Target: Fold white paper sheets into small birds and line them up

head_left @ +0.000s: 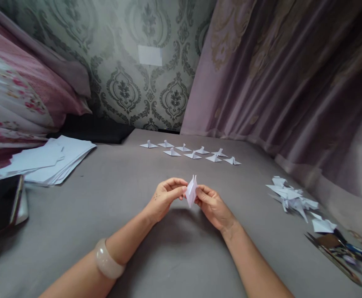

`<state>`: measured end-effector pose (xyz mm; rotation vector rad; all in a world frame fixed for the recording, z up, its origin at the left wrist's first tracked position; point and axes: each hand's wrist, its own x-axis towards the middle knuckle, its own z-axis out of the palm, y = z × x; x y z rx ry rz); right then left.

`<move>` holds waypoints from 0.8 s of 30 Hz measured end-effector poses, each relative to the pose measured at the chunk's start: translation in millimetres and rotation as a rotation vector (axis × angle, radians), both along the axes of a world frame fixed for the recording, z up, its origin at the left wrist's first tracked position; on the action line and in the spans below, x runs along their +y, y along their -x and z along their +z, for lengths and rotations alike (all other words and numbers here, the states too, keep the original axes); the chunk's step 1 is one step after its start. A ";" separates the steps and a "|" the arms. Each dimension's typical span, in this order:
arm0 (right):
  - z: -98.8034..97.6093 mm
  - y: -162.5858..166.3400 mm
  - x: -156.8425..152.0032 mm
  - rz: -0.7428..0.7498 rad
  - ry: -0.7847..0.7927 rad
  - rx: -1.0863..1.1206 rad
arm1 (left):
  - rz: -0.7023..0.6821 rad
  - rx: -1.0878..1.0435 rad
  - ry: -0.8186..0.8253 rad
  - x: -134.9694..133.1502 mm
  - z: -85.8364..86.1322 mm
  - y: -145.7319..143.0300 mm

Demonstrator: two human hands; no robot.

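Note:
Between my two hands a folded white paper piece [191, 193] is held upright above the table. Its outline is a narrow diamond, with two thin points at the top and one point below. My left hand [167, 198] pinches its left edge between thumb and fingers. On the other side, my right hand [213, 203] grips the right edge; some of its fingertips are hidden behind the paper. Farther back, several folded paper birds [192, 155] stand in two rough rows with their wings spread.
A stack of white paper sheets [59, 161] lies at the left, beside a dark tablet-like device [1, 203]. At the right is a heap of folded paper pieces [289, 196], with scissors [333, 256] nearer me. Purple curtains [246, 95] border the grey table [112, 186].

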<state>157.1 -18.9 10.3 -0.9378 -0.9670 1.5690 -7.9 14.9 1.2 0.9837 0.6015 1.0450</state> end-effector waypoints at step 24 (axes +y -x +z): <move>16.5 12.2 6.1 -0.014 -0.190 -0.444 | 0.072 0.026 -0.100 1.8 -4.1 2.8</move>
